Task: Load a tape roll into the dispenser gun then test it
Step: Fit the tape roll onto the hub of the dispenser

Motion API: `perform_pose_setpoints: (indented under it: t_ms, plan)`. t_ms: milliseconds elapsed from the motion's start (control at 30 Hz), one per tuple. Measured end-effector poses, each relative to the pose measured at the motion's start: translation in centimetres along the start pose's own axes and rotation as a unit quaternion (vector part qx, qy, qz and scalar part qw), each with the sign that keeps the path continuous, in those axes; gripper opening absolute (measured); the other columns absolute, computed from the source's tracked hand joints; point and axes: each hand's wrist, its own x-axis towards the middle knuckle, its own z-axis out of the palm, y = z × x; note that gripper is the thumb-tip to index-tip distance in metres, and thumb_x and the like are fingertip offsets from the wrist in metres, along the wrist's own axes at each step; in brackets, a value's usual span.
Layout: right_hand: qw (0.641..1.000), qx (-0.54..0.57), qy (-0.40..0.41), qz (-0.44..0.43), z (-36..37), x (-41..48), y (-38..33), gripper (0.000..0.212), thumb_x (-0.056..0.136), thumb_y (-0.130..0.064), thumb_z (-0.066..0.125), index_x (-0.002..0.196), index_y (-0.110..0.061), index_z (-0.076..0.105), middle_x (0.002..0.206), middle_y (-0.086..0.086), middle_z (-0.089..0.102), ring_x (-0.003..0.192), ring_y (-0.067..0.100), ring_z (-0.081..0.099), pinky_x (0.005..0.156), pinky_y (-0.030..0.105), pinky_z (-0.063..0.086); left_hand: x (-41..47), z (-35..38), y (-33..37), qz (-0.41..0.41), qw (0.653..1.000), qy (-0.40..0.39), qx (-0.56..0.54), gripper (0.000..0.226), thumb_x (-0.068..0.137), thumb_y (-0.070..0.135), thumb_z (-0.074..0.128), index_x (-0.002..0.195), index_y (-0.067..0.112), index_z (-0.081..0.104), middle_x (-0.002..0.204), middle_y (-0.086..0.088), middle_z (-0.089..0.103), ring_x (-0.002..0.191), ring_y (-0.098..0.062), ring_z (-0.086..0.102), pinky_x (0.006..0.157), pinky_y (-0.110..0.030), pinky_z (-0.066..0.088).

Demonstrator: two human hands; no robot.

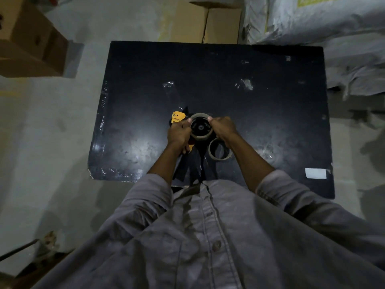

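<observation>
A yellow and black tape dispenser gun (178, 117) is held above the black table (260, 105), near its front middle. A tape roll (201, 137) sits over the gun's black hub, its open face turned up toward me. My left hand (179, 135) grips the gun's body and handle from the left, thumb against the roll's rim. My right hand (224, 127) clasps the roll's right side. The lower part of the gun is hidden behind my left hand.
An empty cardboard tape core (219, 150) lies on the table just below my right wrist. A white label (315, 173) sits near the table's front right corner. Cardboard boxes (29, 38) stand at the far left, white sacks (333, 24) at the far right.
</observation>
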Motion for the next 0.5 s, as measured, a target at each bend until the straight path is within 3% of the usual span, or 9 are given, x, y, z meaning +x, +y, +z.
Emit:
perform_pose_setpoints:
  t_ms: [133,200,267,367,433,500]
  plan:
    - [0.998,0.058,-0.011,0.004,-0.3,-1.0,0.8,0.023,0.11,-0.035,0.075,0.097,-0.019,0.084,0.095,0.001,0.081,0.092,0.018,0.078,0.079,0.03,0.062,-0.7,0.0,-1.0,0.018,1.0,-0.006,-0.014,0.05,0.112,0.055,0.06,0.109,0.011,0.082,0.079,-0.026,0.079,0.044,-0.037,0.067,0.038,-0.031,0.053]
    - [0.997,0.078,-0.019,0.013,-0.5,-1.1,0.8,0.027,0.105,-0.039,0.08,0.096,-0.015,0.086,0.104,0.01,0.086,0.104,0.029,0.083,0.094,0.047,0.067,-0.5,0.0,-1.1,0.003,1.0,-0.003,-0.019,0.066,0.109,0.062,0.06,0.102,-0.001,0.079,0.08,-0.026,0.08,0.057,-0.048,0.074,0.045,-0.036,0.056]
    - [0.996,0.085,-0.036,0.017,-0.8,0.0,1.5,0.042,0.101,-0.048,0.08,0.097,-0.007,0.086,0.105,0.015,0.087,0.107,0.036,0.083,0.094,0.055,0.066,-0.1,0.1,-1.1,-0.005,1.0,-0.013,-0.011,0.07,0.11,0.065,0.055,0.095,-0.001,0.076,0.076,-0.027,0.078,0.062,-0.052,0.075,0.051,-0.038,0.058]
    - [0.996,0.061,-0.061,0.015,-1.2,0.0,1.6,0.043,0.103,-0.049,0.077,0.086,-0.009,0.077,0.092,0.011,0.078,0.091,0.029,0.075,0.081,0.046,0.062,0.2,-0.1,-1.4,0.0,0.998,-0.049,0.044,0.074,0.116,0.065,0.033,0.104,0.005,0.074,0.063,-0.022,0.073,0.044,-0.035,0.066,0.05,-0.03,0.052]
    - [0.995,0.067,-0.071,0.012,-1.6,-0.1,1.6,0.04,0.104,-0.045,0.078,0.086,-0.009,0.076,0.092,0.011,0.077,0.092,0.027,0.074,0.087,0.049,0.065,0.4,-0.1,-1.9,0.006,0.997,-0.061,0.051,0.074,0.115,0.067,0.026,0.111,0.011,0.073,0.069,-0.026,0.074,0.042,-0.029,0.062,0.049,-0.028,0.05]
    - [0.993,0.078,-0.08,0.021,-1.8,0.2,2.0,0.044,0.103,-0.044,0.078,0.099,-0.001,0.08,0.101,0.017,0.082,0.101,0.031,0.078,0.1,0.054,0.066,0.5,0.0,-2.3,0.021,0.997,-0.068,0.025,0.077,0.115,0.069,0.027,0.113,0.008,0.074,0.081,-0.035,0.076,0.045,-0.031,0.061,0.047,-0.029,0.049]
